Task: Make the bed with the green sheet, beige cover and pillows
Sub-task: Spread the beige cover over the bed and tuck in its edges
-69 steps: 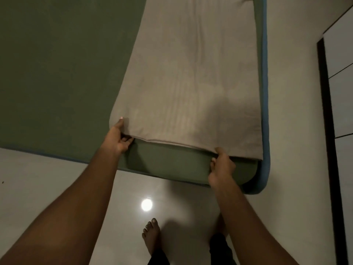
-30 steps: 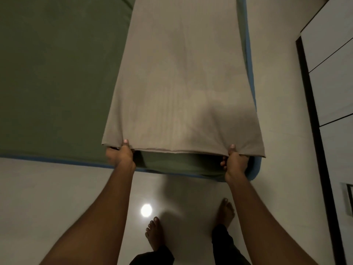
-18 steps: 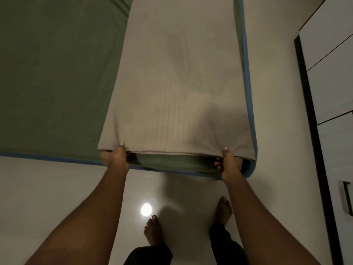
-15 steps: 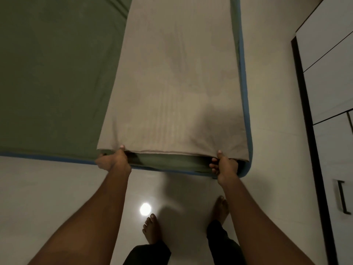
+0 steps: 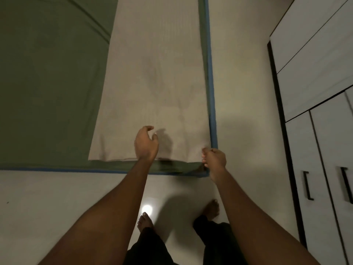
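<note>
Left hand (image 5: 146, 145): hovers over the near end of the beige cover (image 5: 152, 88), palm down, fingers loosely curled and apart, with nothing between them; its shadow falls on the cloth just to its right.
Right hand (image 5: 214, 159): curled at the near right corner of the cover, fingertips (image 5: 204, 151) bunched at the cloth's corner; whether they actually pinch the cloth or only touch it cannot be told.
Beige cover: lies flat in a long strip running away from both hands, along the right side of the bed; its near hem sits under the left wrist and ends at the right hand's fingertips.
Green sheet (image 5: 49, 83): spread over the bed to the left of the left hand; a narrow band of it also shows between the cover's hem and the bed's near edge, under the left forearm. A crease runs across it at the far left.
Blue edge (image 5: 211, 88): the mattress border, running along the right side of the cover down to just beyond the right hand, then turning along the near side below both wrists.
Floor (image 5: 47, 197): pale and glossy, nearer than both hands, with a bright round reflection between the forearms.
Feet: bare, on the floor below the hands, with dark trouser legs.
Wardrobe (image 5: 321, 92): white doors with dark handles, well to the right of the right hand.
Pillows: not in view.
</note>
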